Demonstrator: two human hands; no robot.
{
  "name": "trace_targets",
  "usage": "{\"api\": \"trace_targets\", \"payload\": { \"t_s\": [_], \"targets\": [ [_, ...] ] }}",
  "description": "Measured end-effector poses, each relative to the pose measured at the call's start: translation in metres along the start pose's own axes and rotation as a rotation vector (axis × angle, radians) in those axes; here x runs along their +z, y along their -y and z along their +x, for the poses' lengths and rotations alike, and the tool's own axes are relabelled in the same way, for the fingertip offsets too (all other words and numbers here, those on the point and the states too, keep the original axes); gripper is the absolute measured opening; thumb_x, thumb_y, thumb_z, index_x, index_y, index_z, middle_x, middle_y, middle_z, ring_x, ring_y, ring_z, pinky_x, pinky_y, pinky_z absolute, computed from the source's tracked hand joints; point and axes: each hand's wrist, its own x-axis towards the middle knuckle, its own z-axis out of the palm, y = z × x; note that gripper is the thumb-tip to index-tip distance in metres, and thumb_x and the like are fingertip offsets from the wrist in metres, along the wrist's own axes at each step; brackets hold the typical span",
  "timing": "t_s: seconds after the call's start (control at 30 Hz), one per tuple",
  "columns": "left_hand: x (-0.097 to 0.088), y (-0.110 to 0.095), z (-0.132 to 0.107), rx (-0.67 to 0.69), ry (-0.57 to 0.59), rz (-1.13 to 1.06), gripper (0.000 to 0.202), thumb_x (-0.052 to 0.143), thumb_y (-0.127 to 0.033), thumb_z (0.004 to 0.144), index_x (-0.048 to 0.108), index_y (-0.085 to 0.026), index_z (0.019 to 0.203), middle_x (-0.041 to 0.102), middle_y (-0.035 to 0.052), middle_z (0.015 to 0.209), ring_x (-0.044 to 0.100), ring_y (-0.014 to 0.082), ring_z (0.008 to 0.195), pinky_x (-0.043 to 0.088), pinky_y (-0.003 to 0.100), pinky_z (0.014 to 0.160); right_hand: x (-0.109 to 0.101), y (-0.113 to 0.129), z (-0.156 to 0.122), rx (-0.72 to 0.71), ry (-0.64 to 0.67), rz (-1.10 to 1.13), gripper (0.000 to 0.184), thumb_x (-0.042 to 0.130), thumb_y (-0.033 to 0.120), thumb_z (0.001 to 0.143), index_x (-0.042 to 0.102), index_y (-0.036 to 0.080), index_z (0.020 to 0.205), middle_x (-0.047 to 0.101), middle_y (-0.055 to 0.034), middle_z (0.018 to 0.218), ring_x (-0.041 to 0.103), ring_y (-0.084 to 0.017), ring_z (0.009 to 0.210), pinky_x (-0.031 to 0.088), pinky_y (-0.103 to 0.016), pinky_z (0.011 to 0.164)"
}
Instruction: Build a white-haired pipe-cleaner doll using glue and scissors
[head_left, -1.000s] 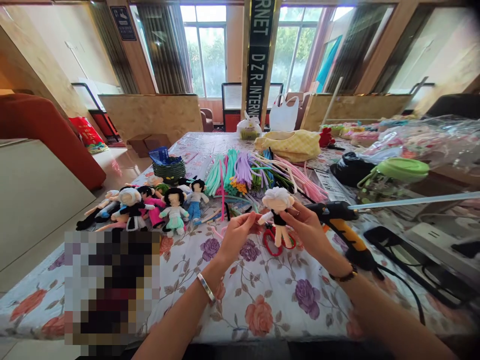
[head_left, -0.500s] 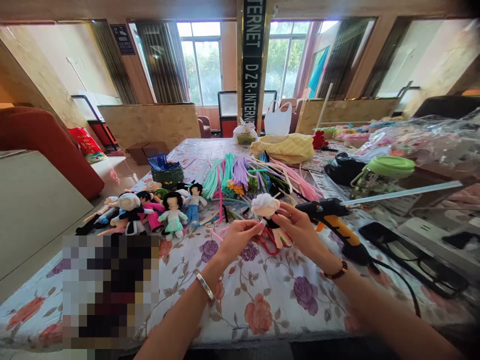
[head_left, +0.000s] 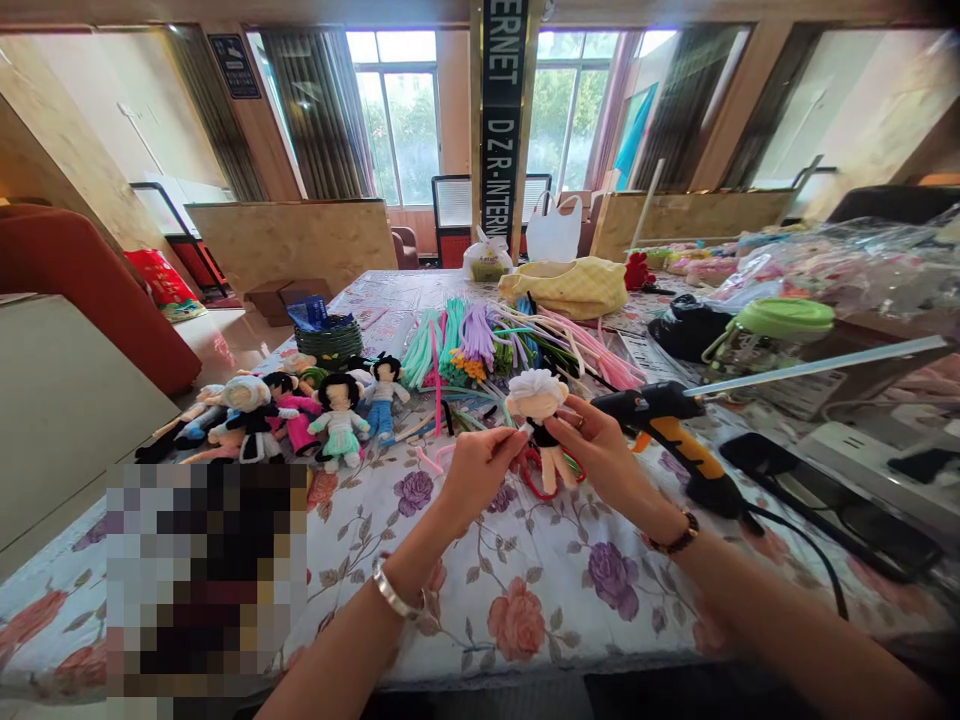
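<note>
- As the head view shows it, the right hand (head_left: 598, 455) holds a white-haired doll (head_left: 540, 432) upright over the table (head_left: 517, 625), thumb at its black top, fingers gathered at its side
- The left hand (head_left: 478, 470) comes in from the other side, thumb and fingertips drawn to a narrow pinch on a pale bit (head_left: 526, 430); this is probably the doll's arm, though the spot is too small to be sure
- The step in hand looks like close work on that side of the doll, with the right hand serving as the clamp
- A next move there calls for a firm right hand on the body and only light fingertip force from the left, so that the head and legs do not twist
- Red-handled scissors (head_left: 528, 482) show behind the doll's legs; their loops could snag if the doll is brought lower
- A glue gun (head_left: 679, 447) lies just beside the right hand, its cable (head_left: 831, 580) curving near the forearm, so there is little spare room on that side
- Beyond the hands, a bundle of coloured stems (head_left: 478, 345) crowds the middle
- A heap of dolls (head_left: 341, 420) lies to the left, well apart from the hands
</note>
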Motion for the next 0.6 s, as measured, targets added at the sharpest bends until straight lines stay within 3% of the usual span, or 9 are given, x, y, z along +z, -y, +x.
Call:
{"api": "trace_targets", "payload": {
  "t_s": [0.13,0.3,0.4,0.6],
  "targets": [
    [-0.0001,0.0042,0.0032,-0.022,-0.015,-0.093,0.046,0.049,-0.053,0.083,0.063,-0.014,0.063,0.057,0.0001,0.057,0.047,0.0109,0.055,0.037,0.023,0.055,0.0027,0.0005,-0.0007,-0.029,-0.032,-0.002,0.04,0.069,0.038,0.075,0.062,0.024,0.112,0.07,-0.0039,0.106,0.063,-0.02,0.098,0.048,-0.035,0.088],
    [-0.0002,0.0074,0.0086,-0.124,0.009,-0.415,0.06,0.048,-0.068,0.075,0.068,-0.012,0.074,0.063,0.0045,0.066,0.051,0.013,0.059,0.041,0.026,0.06,0.0027,-0.0017,-0.0002,-0.044,-0.069,0.037,0.037,0.068,0.036,0.077,0.062,0.025,0.112,0.069,-0.0028,0.109,0.061,-0.018,0.103,0.047,-0.032,0.09],
    [-0.0005,0.0063,0.0092,-0.177,-0.001,-0.505,0.059,0.055,-0.068,0.071,0.069,-0.011,0.075,0.065,0.0058,0.068,0.052,0.013,0.06,0.041,0.026,0.06,0.0011,-0.0033,0.0004,-0.044,-0.078,0.05,0.037,0.068,0.035,0.077,0.061,0.025,0.112,0.068,-0.0026,0.11,0.062,-0.018,0.102,0.048,-0.031,0.088],
    [-0.0017,0.0054,0.0086,-0.185,-0.008,-0.477,0.048,0.062,-0.06,0.071,0.069,-0.013,0.071,0.066,0.0052,0.07,0.054,0.0135,0.063,0.043,0.027,0.064,-0.0019,-0.0039,0.0028,-0.048,-0.094,0.052,0.039,0.069,0.038,0.076,0.06,0.027,0.113,0.068,-0.0017,0.11,0.064,-0.017,0.096,0.052,-0.028,0.078]
  ]
}}
